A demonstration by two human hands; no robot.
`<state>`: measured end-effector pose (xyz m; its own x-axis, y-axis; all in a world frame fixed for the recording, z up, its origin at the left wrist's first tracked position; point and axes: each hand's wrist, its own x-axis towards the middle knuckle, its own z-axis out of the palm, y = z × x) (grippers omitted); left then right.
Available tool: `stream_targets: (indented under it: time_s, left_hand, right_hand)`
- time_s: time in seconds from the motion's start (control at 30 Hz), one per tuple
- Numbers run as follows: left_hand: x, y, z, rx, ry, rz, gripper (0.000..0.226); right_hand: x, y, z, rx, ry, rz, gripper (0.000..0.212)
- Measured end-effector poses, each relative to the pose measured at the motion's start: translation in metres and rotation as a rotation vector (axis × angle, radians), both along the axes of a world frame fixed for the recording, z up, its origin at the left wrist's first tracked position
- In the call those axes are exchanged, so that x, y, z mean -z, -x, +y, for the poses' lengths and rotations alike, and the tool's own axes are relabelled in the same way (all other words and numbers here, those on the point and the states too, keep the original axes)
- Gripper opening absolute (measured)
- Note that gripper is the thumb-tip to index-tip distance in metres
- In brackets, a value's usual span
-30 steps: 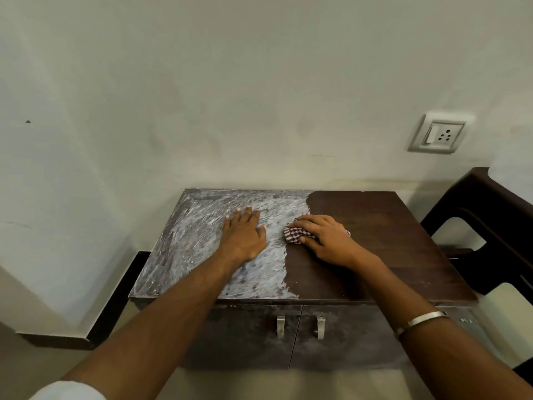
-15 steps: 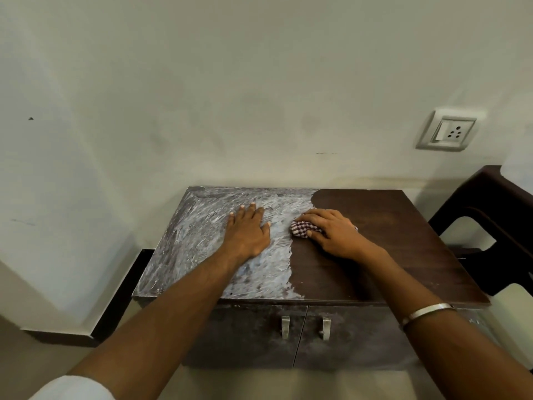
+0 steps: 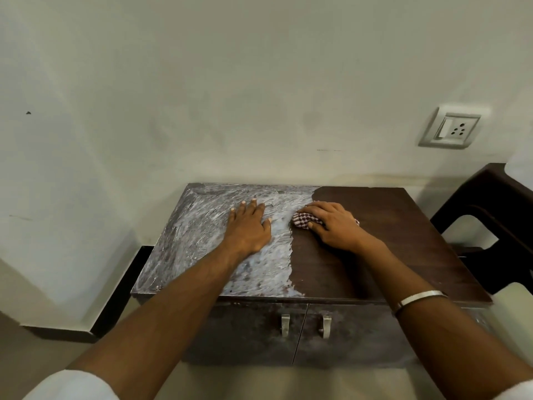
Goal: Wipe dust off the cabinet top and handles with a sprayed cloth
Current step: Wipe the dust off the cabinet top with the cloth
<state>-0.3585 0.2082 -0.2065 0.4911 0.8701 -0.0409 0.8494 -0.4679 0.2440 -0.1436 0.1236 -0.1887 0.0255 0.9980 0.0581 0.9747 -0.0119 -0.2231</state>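
Little is changed since the earlier frames: the cloth (image 3: 305,220) is kept at the boundary between the dusty and the cleaned halves, with only a slight shift of the view.

The checked cloth is bunched and pinned flat beneath the right hand (image 3: 334,223), whose fingers are curled over it, so it is pressed down rather than pinched. The left hand (image 3: 248,229) is laid open, palm down, on the grey, dusty half of the cabinet top (image 3: 389,226), and nothing is held in it.

Several risks can be judged from here. Dust is likely to be picked up by the bracing palm and carried back onto the wiped wood. Streaks may be left if the loaded cloth is not refolded. The two handles (image 3: 305,326) below appear untouched and could be forgotten.
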Motion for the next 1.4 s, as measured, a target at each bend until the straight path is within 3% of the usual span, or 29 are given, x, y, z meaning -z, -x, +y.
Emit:
stream_targets:
  time_s: [0.3, 0.5, 0.7, 1.4]
  left_hand:
    - [-0.004, -0.001, 0.005, -0.003, 0.000, 0.003, 0.060]
    - [-0.005, 0.002, 0.009, 0.000, 0.003, 0.022, 0.059]
    - [-0.007, -0.002, 0.009, 0.005, -0.001, 0.021, 0.059]
    - [-0.003, -0.005, 0.017, 0.004, -0.007, 0.006, 0.059]
  right_hand:
    - [0.005, 0.004, -0.001, -0.065, -0.036, 0.013, 0.045]
    - [-0.002, 0.006, 0.023, 0.029, 0.026, -0.020, 0.046]
    - [0.003, 0.008, 0.012, -0.054, -0.024, 0.020, 0.044]
    - [-0.002, 0.003, 0.035, 0.003, -0.008, -0.016, 0.045]
